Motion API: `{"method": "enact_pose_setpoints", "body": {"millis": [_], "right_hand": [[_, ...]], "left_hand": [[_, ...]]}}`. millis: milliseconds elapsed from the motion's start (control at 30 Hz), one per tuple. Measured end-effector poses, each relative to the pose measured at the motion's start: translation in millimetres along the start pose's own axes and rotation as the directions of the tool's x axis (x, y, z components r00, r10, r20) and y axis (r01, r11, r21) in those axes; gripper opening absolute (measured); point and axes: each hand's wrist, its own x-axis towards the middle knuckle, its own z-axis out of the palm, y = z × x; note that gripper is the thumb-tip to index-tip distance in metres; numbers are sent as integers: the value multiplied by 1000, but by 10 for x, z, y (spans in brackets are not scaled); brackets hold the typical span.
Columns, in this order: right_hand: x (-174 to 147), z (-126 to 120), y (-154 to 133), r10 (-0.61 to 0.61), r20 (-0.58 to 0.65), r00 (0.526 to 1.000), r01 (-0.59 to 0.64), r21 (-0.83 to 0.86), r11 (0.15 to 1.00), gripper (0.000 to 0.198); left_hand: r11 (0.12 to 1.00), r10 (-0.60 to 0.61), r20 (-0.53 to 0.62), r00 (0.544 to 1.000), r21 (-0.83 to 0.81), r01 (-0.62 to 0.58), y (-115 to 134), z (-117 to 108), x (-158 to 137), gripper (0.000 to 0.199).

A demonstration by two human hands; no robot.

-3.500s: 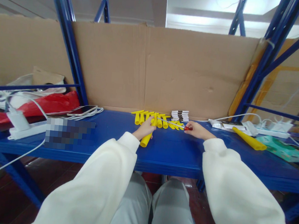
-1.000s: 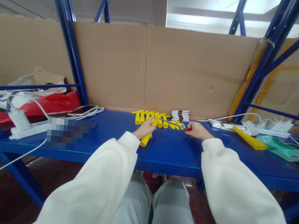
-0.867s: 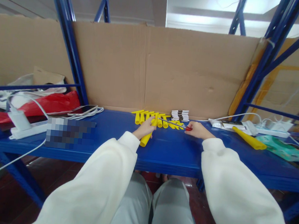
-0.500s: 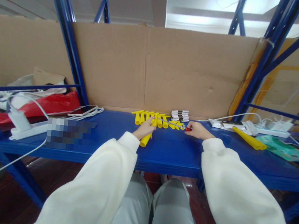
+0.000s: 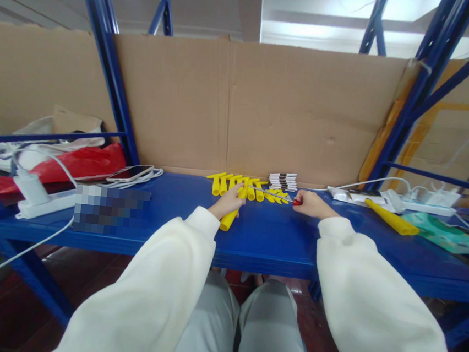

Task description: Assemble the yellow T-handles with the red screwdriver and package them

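My left hand (image 5: pixel 229 200) is closed around a yellow tapered tube (image 5: pixel 228 218), its wide end tilted down toward me. In my right hand (image 5: pixel 310 204) is the red handle of a screwdriver (image 5: pixel 297 202). Its thin metal shaft points left and meets the upper part of the held tube; whether the tip is inside cannot be made out. Behind my hands several more yellow tubes (image 5: pixel 216 186) stand in a row on the blue table (image 5: pixel 181 215). Small yellow pieces (image 5: pixel 277 196) lie right of them, under the shaft. A stack of white strips with dark middles (image 5: pixel 282 181) sits behind these.
A cardboard panel (image 5: pixel 282 108) closes off the back between blue posts. To the left are a phone (image 5: pixel 130 173), white cables, a power strip (image 5: pixel 49 206) and a red bag (image 5: pixel 80 162). On the right lie another yellow tube (image 5: pixel 392 218) and a green plastic packet (image 5: pixel 440 232).
My right hand and the screwdriver have shifted very slightly to the right. My left hand and its tube have stayed in place.
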Motion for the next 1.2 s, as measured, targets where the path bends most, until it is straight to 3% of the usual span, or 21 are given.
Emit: {"method": "enact_pose_setpoints", "body": {"millis": [200,533,767,1033,1200], "right_hand": [[14,4,14,-43,-15,999,43,19,999,6],[15,19,10,-14,-42,999,14,-2,1000,13],[-9,-35,-19,32,-19,999,-32,-30,999,2],[21,39,30,-29,-58,998,29,7,1000,8],[2,-11,0,13,-19,1000,-13,-26,1000,5]], "left_hand": [[1000,-5,3,1000,-6,5,9,-7,-6,84],[1000,-2,10,1000,8,2,-18,0,18,87],[1000,-2,6,1000,5,2,-11,-8,3,85],[1000,-9,4,1000,5,9,-25,-10,29,85],[1000,0,7,1000,17,0,-10,-14,11,84]]}}
